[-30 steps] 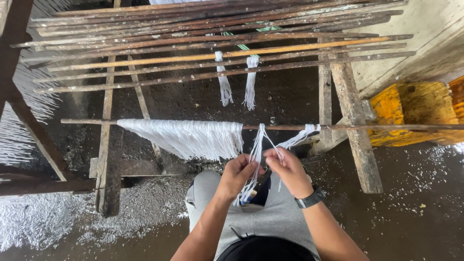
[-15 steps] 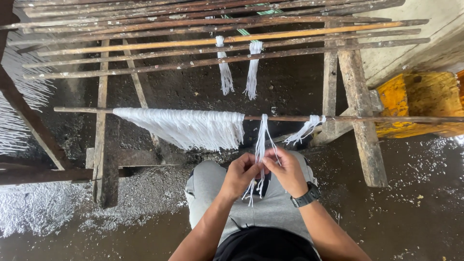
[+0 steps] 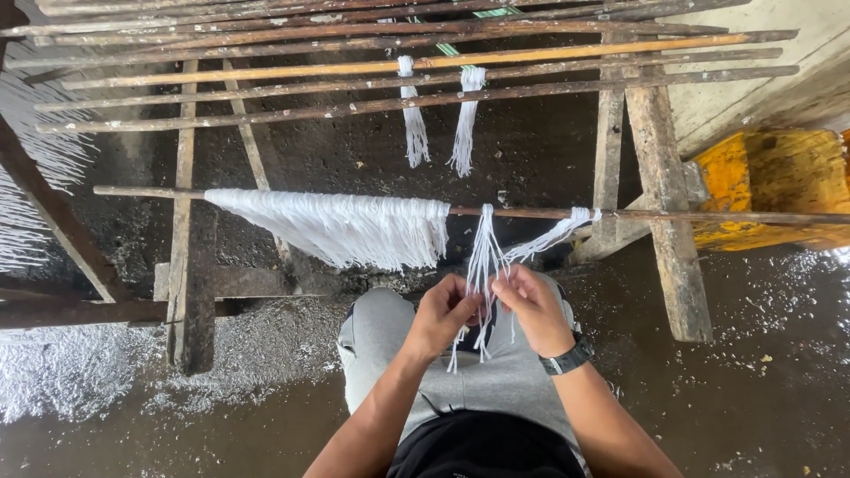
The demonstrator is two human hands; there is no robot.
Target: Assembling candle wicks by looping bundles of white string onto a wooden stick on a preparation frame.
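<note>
- We record a wooden rack (image 3: 660,177) of rough posts and thin poles filling the far half of the scene, standing on a dark, wet floor (image 3: 761,398).
- At the far right sits a yellow container (image 3: 770,186), partly hidden behind the rack's right post.
- We note a thin horizontal stick (image 3: 708,216) running left to right across the middle, just beyond the person's hands.
- A wide curtain of white strands (image 3: 345,226) hangs over that stick, left of centre, its ends fanning toward the near side.
- White residue (image 3: 71,381) lies scattered over the floor at the near left.
- Two small white bundles (image 3: 438,124) hang side by side from poles farther back, near centre.
- The person's grey-clad knees (image 3: 390,332) sit under the hands at near centre.
- A small bunch of white strands (image 3: 482,265) drapes over the stick right of the curtain and drops between the two hands; a further wisp trails right along the stick.
- The left hand (image 3: 440,316) has its fingers drawn together, pinching the bunch from the left.
- The right hand (image 3: 536,310) likewise pinches the bunch from the right, thumb against fingertips.
- A dark wristwatch (image 3: 567,358) sits on the right wrist.
</note>
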